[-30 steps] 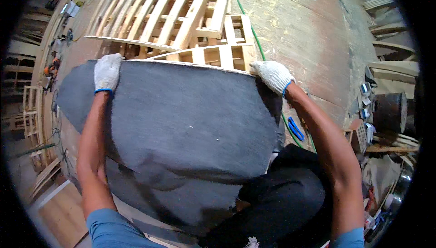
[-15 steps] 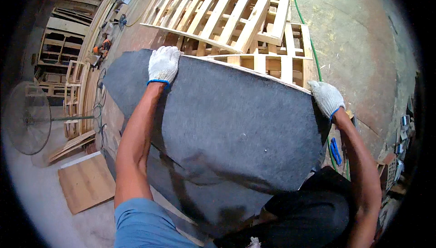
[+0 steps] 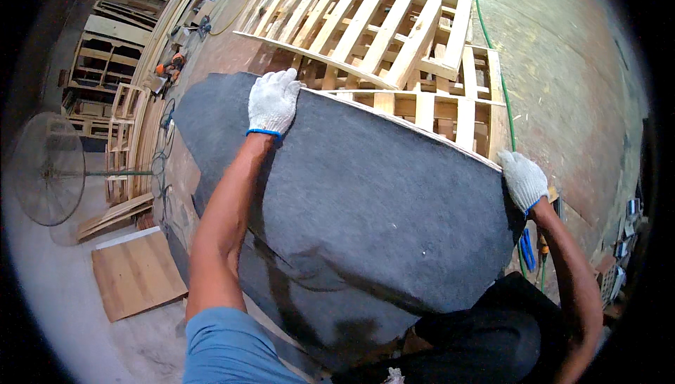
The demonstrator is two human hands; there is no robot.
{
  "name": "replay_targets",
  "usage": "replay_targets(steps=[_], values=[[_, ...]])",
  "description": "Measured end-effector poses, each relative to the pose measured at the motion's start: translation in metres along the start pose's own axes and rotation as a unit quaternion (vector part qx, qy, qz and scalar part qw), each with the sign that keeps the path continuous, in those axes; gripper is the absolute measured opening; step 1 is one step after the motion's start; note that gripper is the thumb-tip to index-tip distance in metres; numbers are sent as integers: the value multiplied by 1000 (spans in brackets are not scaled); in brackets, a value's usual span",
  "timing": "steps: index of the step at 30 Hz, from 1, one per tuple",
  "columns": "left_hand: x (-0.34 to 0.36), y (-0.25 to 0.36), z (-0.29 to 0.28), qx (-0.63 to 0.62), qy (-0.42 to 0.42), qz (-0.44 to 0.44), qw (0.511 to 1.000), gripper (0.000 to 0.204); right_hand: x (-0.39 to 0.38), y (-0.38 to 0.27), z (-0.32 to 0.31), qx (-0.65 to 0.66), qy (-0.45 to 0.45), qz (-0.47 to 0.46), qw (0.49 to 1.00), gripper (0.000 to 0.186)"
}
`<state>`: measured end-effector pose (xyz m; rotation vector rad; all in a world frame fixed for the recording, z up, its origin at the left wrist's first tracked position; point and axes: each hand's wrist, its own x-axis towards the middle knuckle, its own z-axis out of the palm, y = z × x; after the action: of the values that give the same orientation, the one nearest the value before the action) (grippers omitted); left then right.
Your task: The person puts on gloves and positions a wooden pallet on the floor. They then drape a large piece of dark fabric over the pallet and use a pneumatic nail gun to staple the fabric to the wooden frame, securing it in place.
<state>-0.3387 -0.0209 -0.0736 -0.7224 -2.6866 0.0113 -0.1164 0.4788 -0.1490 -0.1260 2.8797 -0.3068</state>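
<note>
A sheet of dark grey fabric (image 3: 380,194) is spread over a wooden frame in front of me and hangs in folds toward my legs. My left hand (image 3: 273,104), in a white knitted glove with a blue cuff, is closed over the fabric's far edge, its fingertips partly hidden. At the right corner, my right hand (image 3: 524,180), gloved alike, grips the fabric with its fingers closed at the frame's edge. Beyond that edge, bare slats of a wooden frame (image 3: 425,111) show, and another slatted frame (image 3: 344,22) lies tilted on top.
A green hose (image 3: 505,96) runs along the right of the frames. Blue-handled pliers or a similar tool (image 3: 527,249) lie near my right forearm. To the left are a pedestal fan (image 3: 49,169), a brown board (image 3: 138,273), an orange power tool (image 3: 171,66) and stacked wooden frames (image 3: 126,113).
The view has shifted a little, so the frames and fabric sit further right. Both hands keep their hold on the fabric edge, and the right one appears slightly lower.
</note>
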Motion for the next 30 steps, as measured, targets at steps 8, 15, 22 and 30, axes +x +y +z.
replay_targets(steps=[8, 15, 22, 30], values=[[7, -37, 21, 115, -26, -89, 989, 27, -3, 9, 8, -26, 2, 5, 1000, 22], [3, -132, 40, 145, -19, -4, 989, 32, -1, 7, 13, -10, 15, -15, 1000, 24], [22, -96, 2, 220, -184, -63, 956, 34, 1, 13, 18, 3, -10, -36, 999, 27], [36, -74, -33, 282, -250, -75, 923, 33, 3, 12, 17, 10, -21, -37, 999, 29]])
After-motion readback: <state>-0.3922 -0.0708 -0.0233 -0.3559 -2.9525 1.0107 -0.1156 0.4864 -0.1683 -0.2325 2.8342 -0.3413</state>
